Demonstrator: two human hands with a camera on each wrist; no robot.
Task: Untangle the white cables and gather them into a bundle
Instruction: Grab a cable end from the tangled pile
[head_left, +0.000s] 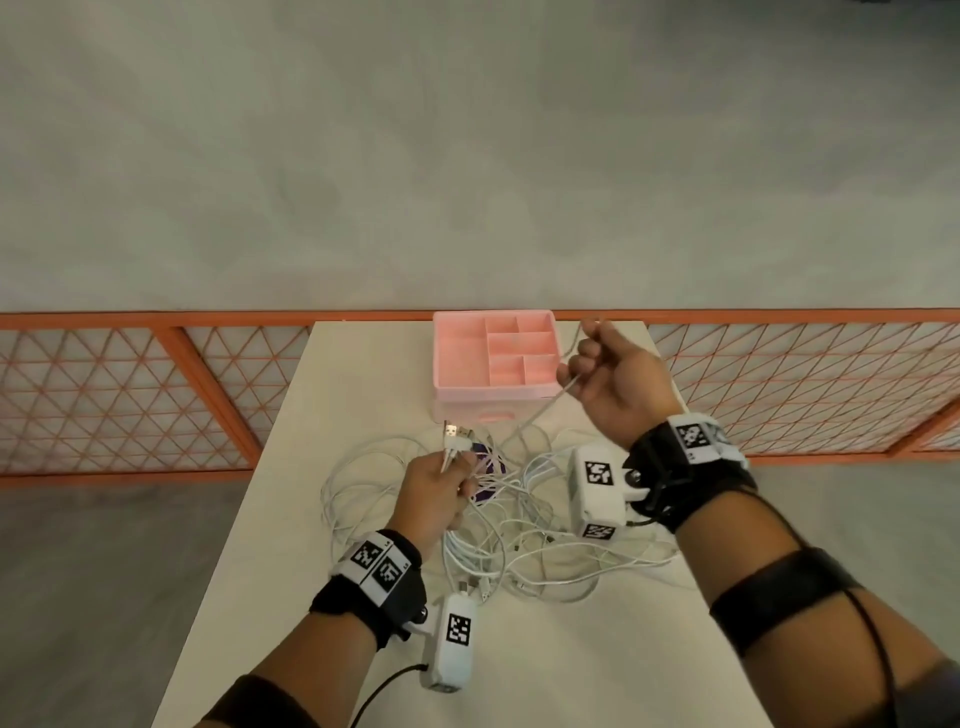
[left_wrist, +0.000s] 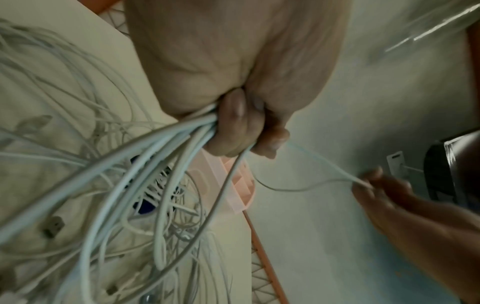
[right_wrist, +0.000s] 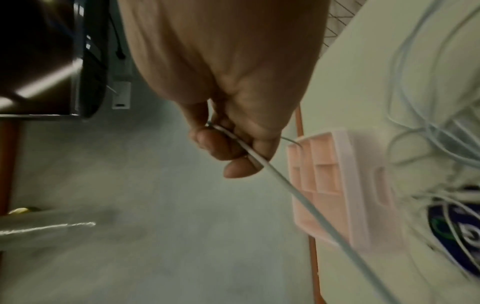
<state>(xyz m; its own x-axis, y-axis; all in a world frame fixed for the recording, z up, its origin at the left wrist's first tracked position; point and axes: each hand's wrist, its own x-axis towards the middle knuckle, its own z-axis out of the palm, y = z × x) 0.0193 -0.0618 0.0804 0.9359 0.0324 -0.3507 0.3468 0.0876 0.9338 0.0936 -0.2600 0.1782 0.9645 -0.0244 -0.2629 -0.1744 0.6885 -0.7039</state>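
A tangle of white cables (head_left: 514, 540) lies on the cream table (head_left: 291, 545). My left hand (head_left: 441, 483) grips several cable ends, their USB plugs (head_left: 456, 435) sticking up past the fingers; in the left wrist view the cables (left_wrist: 145, 156) fan out from the fist (left_wrist: 241, 127). Raised beside the pink box, my right hand (head_left: 608, 369) pinches a single white cable (head_left: 540, 410) that runs taut down into the tangle. In the right wrist view that cable (right_wrist: 285, 191) passes between thumb and fingers (right_wrist: 221, 146).
A pink compartment box (head_left: 493, 358) stands at the table's far edge, just left of my right hand. A dark purple item (head_left: 488, 467) lies under the cables. An orange mesh railing (head_left: 156, 395) runs behind the table, with grey floor beyond.
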